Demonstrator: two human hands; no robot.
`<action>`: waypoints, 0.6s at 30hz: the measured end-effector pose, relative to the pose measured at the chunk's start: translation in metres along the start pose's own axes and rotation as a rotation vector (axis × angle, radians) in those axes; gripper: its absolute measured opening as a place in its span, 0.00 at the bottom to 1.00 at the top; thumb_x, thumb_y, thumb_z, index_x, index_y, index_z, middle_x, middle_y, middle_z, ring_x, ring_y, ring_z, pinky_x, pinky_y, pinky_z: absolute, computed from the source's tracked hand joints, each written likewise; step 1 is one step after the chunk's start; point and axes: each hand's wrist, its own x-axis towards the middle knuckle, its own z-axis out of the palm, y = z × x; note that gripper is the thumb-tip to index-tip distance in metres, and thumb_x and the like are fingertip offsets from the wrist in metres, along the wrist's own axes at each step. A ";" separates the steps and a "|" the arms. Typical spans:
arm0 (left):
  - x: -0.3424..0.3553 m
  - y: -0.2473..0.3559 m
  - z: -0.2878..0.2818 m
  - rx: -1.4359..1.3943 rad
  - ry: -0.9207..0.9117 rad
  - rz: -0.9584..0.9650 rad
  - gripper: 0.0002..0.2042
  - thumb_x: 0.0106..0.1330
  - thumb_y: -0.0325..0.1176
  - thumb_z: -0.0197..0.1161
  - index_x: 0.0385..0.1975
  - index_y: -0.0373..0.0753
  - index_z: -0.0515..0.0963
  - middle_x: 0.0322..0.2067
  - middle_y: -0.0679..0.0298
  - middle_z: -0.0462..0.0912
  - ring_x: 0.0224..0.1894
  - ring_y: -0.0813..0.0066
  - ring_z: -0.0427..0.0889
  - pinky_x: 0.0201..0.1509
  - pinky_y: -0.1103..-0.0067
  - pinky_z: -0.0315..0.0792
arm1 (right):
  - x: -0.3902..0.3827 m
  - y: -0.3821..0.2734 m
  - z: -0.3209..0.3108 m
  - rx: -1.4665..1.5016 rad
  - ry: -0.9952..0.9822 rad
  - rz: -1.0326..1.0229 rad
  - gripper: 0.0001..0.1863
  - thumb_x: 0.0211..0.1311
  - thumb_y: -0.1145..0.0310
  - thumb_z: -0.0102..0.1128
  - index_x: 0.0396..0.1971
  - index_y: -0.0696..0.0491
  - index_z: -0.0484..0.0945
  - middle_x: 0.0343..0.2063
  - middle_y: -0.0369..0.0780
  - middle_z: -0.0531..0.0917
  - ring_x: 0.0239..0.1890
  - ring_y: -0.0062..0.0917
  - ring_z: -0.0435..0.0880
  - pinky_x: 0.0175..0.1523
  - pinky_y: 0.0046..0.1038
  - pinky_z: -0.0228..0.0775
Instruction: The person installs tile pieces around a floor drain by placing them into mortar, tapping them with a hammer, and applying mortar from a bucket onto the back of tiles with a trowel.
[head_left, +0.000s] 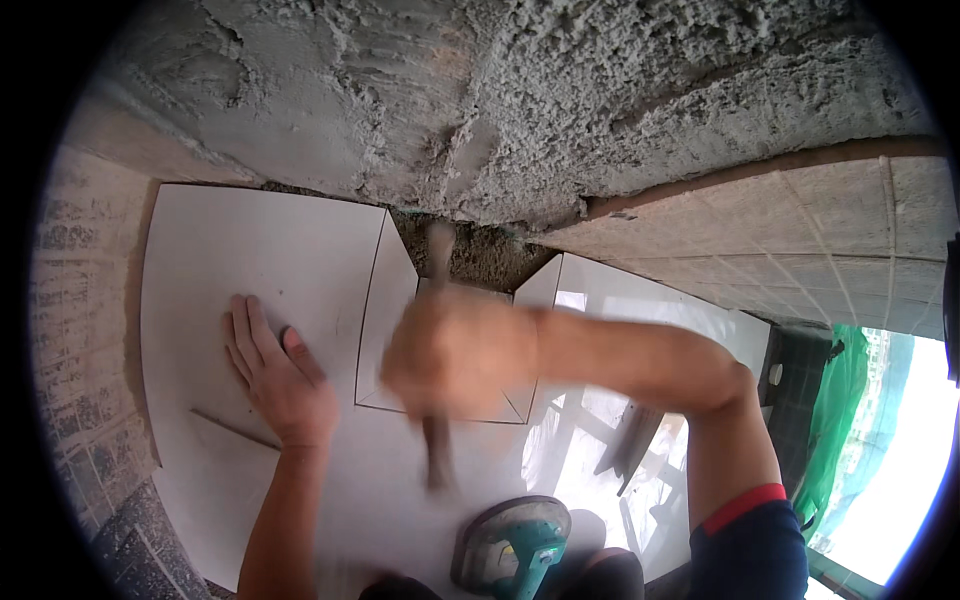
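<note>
My left hand (275, 375) lies flat, fingers spread, on a large white floor tile (250, 260) at the left. My right hand (450, 350), blurred by motion, grips the handle of a hammer or mallet (438, 450); its head (440, 240) is blurred too and points toward the rough wall. The hammer sits over a smaller cut white tile piece (385, 300) set between the larger tiles. The hand hides the middle of the handle.
A rough grey mortar wall (520, 100) fills the top. Glossy white tiles (640, 310) lie at the right. A green tile suction cup (515, 545) sits near the bottom. A trowel (630, 445) lies right of it. Green netting (840, 420) hangs far right.
</note>
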 end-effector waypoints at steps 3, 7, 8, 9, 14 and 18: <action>0.000 -0.002 0.000 0.001 -0.001 -0.011 0.26 0.78 0.37 0.46 0.71 0.31 0.60 0.73 0.50 0.61 0.76 0.44 0.55 0.78 0.54 0.50 | 0.006 -0.007 0.003 0.205 0.068 0.093 0.16 0.42 0.61 0.70 0.17 0.48 0.68 0.17 0.33 0.71 0.19 0.28 0.77 0.23 0.35 0.69; -0.001 0.000 -0.002 -0.028 -0.004 -0.019 0.26 0.78 0.38 0.45 0.72 0.31 0.60 0.73 0.50 0.60 0.76 0.44 0.55 0.78 0.54 0.50 | 0.001 -0.004 0.004 0.027 -0.032 0.058 0.17 0.41 0.60 0.71 0.16 0.48 0.68 0.17 0.33 0.71 0.19 0.28 0.77 0.23 0.36 0.68; 0.000 0.001 -0.002 -0.021 -0.010 -0.024 0.26 0.78 0.38 0.46 0.72 0.31 0.59 0.73 0.50 0.60 0.76 0.44 0.55 0.78 0.53 0.49 | 0.003 -0.004 0.003 0.068 -0.002 0.074 0.17 0.41 0.60 0.71 0.17 0.48 0.68 0.17 0.33 0.71 0.19 0.28 0.77 0.23 0.36 0.68; 0.000 0.000 -0.002 -0.013 -0.016 -0.028 0.26 0.78 0.38 0.46 0.72 0.31 0.59 0.73 0.50 0.60 0.76 0.44 0.55 0.78 0.53 0.49 | 0.006 -0.003 0.003 0.109 0.029 0.090 0.17 0.41 0.60 0.71 0.17 0.48 0.68 0.17 0.33 0.71 0.19 0.29 0.77 0.24 0.36 0.68; -0.001 0.000 -0.001 -0.020 -0.019 -0.022 0.26 0.78 0.38 0.46 0.72 0.32 0.59 0.73 0.50 0.60 0.76 0.44 0.54 0.78 0.53 0.49 | 0.006 0.008 0.006 0.118 0.030 0.087 0.16 0.41 0.59 0.70 0.17 0.49 0.69 0.17 0.34 0.70 0.19 0.31 0.76 0.24 0.36 0.68; 0.000 -0.001 -0.001 -0.013 -0.015 -0.015 0.26 0.78 0.38 0.46 0.72 0.32 0.59 0.73 0.50 0.60 0.76 0.44 0.54 0.78 0.53 0.48 | 0.021 -0.019 -0.002 0.132 0.115 0.042 0.15 0.40 0.59 0.71 0.17 0.48 0.70 0.18 0.33 0.72 0.19 0.30 0.76 0.24 0.35 0.69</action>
